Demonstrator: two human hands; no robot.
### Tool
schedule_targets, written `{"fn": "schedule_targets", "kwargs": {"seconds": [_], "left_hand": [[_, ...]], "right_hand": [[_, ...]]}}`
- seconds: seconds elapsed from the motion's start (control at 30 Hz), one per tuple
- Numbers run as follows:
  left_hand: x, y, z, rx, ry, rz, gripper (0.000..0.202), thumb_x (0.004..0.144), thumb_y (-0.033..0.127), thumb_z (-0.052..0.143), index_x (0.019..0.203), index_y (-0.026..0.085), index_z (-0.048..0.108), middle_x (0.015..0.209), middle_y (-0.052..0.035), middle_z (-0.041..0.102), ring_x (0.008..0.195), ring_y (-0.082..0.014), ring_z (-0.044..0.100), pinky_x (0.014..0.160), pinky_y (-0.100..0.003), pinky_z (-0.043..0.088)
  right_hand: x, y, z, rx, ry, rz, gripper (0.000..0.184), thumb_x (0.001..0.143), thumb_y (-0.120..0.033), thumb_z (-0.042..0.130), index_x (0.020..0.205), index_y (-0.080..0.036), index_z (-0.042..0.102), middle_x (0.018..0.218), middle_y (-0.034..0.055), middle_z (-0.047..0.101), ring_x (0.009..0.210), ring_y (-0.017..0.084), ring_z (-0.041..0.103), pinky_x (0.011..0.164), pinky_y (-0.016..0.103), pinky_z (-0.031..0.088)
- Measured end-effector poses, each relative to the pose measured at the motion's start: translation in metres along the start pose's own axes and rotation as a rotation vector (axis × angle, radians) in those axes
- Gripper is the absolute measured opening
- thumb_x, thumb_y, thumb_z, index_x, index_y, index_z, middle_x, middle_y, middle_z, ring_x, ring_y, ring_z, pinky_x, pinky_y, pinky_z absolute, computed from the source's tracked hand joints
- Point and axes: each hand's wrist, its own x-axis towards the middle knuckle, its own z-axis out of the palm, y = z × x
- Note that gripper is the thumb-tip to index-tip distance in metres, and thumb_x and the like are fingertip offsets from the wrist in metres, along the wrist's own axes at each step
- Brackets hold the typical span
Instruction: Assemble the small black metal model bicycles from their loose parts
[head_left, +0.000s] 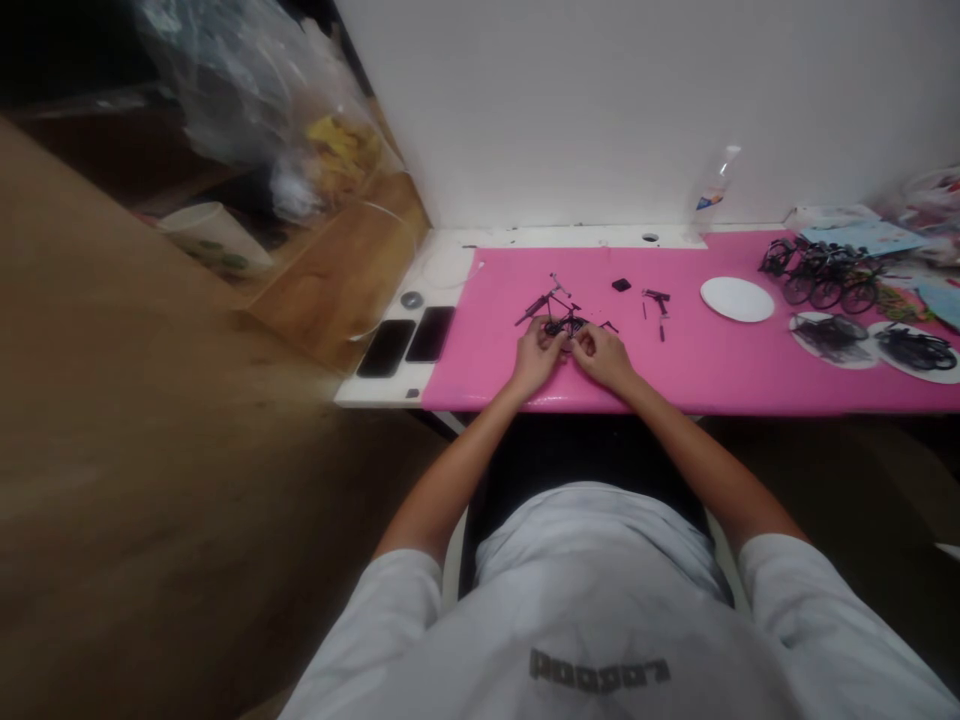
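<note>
Black and seemingly part-built, a miniature bicycle (556,304) is pinched by left hand (538,358) and right hand (603,357) toward the table's (720,372) left, loose parts (658,297) lying unattached to its right, finished-looking bicycles (823,272) standing far right.

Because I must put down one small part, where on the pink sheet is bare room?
Bare pink sheet lies between the left hand and the black slabs, and in front of the white plate. Crowded: the right end, with small bicycles and loaded plates.
</note>
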Motion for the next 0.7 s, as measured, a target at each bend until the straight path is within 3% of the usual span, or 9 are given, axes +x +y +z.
{"fn": "schedule_targets", "kwargs": {"seconds": [0.33,0.7], "left_hand": [[-0.0015,-0.0003,0.0007,0.051,-0.023,0.063,0.043,0.094,0.043,0.082,0.125,0.021,0.064,0.098,-0.0039,0.078,0.061,-0.0093,0.071,0.055,-0.02,0.061],[-0.0009,0.0008,0.0013,0.025,0.018,0.041,0.042,0.094,0.039,0.081,0.125,0.02,0.061,0.109,-0.007,0.079,0.066,-0.0099,0.074,0.054,-0.019,0.061]], "right_hand": [[0.0016,0.0068,0.0045,-0.085,0.09,0.01,0.028,0.105,-0.043,0.051,0.088,-0.024,0.062,0.085,0.0085,0.072,0.081,0.025,0.062,0.074,0.035,0.042],[0.003,0.0072,0.0038,-0.029,0.081,-0.022,0.02,0.103,-0.037,0.052,0.097,-0.023,0.065,0.088,0.0085,0.072,0.082,0.026,0.063,0.076,0.036,0.045]]}}
